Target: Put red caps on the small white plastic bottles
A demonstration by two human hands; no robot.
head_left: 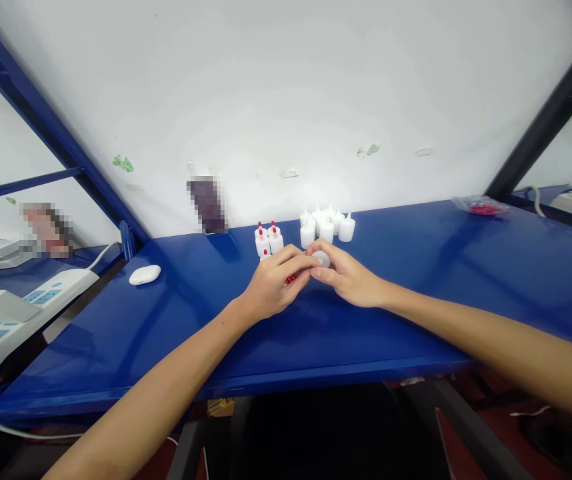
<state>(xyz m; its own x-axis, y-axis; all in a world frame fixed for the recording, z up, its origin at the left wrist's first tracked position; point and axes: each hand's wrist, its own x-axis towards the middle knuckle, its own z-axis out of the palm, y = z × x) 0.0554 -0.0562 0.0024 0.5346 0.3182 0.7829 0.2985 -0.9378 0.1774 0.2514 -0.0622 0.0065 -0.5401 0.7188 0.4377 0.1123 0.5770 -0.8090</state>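
Observation:
Between my two hands is a small white squeeze bottle [321,259], tilted and partly covered by fingers. My right hand [349,275] is closed around it from the right. My left hand [279,280] is closed too, thumb and fingertips pinched at the bottle's left side; whether a cap is in that pinch is hidden. Small red caps [290,280] show through the gap under my left fingers. Just behind my left hand, several white bottles with red tips [269,239] stand upright in a group. Beyond my right hand stands a cluster of white bottles with bare pointed nozzles [326,227].
The blue table [391,340] runs along a white wall [286,100]. A white earbud case [145,275] lies at the left. A clear bag with red pieces [483,207] rests at the back right. Power strips [41,297] sit beyond the left edge, near a blue frame post [66,133].

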